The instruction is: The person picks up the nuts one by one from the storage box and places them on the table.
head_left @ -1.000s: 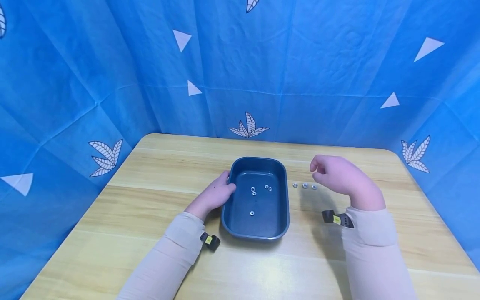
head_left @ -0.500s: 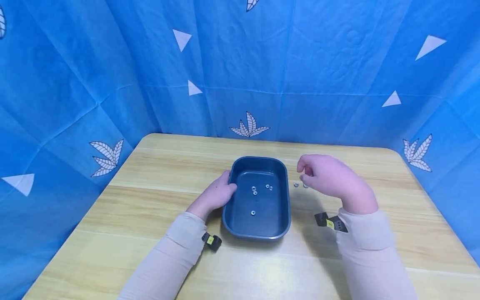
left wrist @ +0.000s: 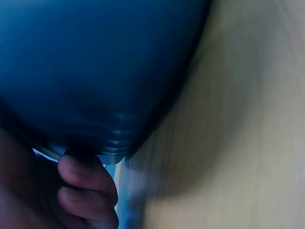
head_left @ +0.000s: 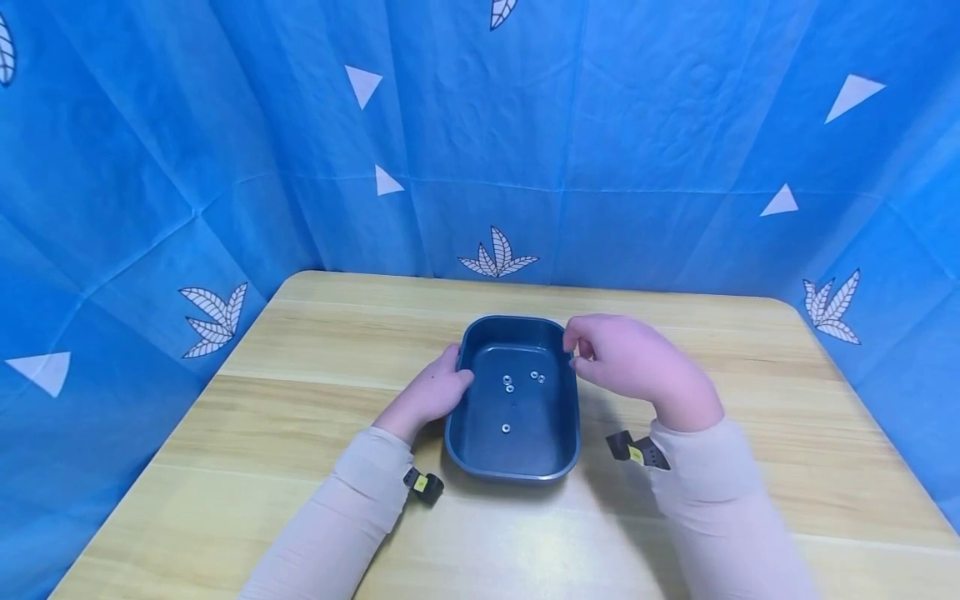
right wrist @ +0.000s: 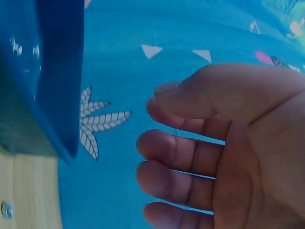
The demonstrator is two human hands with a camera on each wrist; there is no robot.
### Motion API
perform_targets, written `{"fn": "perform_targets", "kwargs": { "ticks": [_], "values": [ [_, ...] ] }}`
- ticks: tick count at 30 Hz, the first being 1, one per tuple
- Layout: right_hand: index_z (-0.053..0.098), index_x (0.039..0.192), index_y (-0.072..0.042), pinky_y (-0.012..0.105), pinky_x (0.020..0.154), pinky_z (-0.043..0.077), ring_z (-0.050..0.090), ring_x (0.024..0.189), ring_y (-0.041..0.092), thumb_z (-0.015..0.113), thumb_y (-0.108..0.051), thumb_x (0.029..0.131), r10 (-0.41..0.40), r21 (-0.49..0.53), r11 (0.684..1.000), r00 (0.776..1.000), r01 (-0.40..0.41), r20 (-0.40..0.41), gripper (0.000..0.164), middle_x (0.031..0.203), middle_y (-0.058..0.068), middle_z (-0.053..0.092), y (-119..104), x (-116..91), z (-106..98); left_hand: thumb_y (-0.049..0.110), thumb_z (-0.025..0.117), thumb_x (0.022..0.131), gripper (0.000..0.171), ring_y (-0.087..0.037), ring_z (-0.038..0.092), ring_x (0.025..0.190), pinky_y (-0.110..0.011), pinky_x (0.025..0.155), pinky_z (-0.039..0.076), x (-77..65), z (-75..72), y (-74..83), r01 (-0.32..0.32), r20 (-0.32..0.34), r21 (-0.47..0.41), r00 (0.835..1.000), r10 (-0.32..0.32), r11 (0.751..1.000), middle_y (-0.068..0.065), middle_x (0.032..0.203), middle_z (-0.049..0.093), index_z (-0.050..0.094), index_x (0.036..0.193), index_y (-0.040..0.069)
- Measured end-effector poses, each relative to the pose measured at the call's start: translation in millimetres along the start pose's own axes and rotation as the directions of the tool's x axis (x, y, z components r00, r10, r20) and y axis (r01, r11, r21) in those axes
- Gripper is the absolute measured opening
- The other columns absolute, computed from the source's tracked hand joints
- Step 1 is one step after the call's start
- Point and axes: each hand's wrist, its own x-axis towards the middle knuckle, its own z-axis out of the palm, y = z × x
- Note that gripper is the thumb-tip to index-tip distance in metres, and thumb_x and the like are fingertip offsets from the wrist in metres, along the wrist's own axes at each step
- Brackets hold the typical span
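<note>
A dark blue rectangular tray (head_left: 513, 477) stands on the table, with several small silver metal rings (head_left: 506, 428) lying on its floor. My left hand (head_left: 429, 390) grips its left wall, thumb over the rim; in the left wrist view curled fingers (left wrist: 86, 200) sit against the outside. My right hand (head_left: 633, 362) hovers at the right rim, thumb and index finger bent toward each other. In the right wrist view its fingers (right wrist: 176, 157) curl loosely and the thumb overlaps the index finger; I cannot tell whether a small ring is between them. Another ring (right wrist: 6, 210) lies on the table.
The light wood table (head_left: 247, 442) spreads around the tray. A blue curtain (head_left: 480, 125) with white leaves and triangles hangs along its back and sides. Black wrist cameras (head_left: 426, 487) are strapped to both wrists.
My right hand has moved left from beyond the row of rings to the tray's right rim, and it now hides that row in the head view. The left hand and tray stay put.
</note>
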Motion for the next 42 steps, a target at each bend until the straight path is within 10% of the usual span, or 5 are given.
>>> {"fn": "perform_targets", "kwargs": {
  "ticks": [42],
  "values": [
    [0.068, 0.106, -0.016, 0.037, 0.079, 0.052, 0.058, 0.084, 0.019, 0.062, -0.015, 0.093, 0.04, -0.109, 0.994, 0.96, -0.01, 0.276, 0.014, 0.094, -0.002, 0.065, -37.9, 92.8, 75.9, 0.028, 0.041, 0.104, 0.05, -0.029, 0.05, 0.125, -0.056, 0.111, 0.037, 1.6, -2.6, -3.8, -0.053, 0.013, 0.034, 0.999, 0.053, 0.998, -0.008, 0.144, 0.05, 0.037, 0.151, 0.012]
  ]
}}
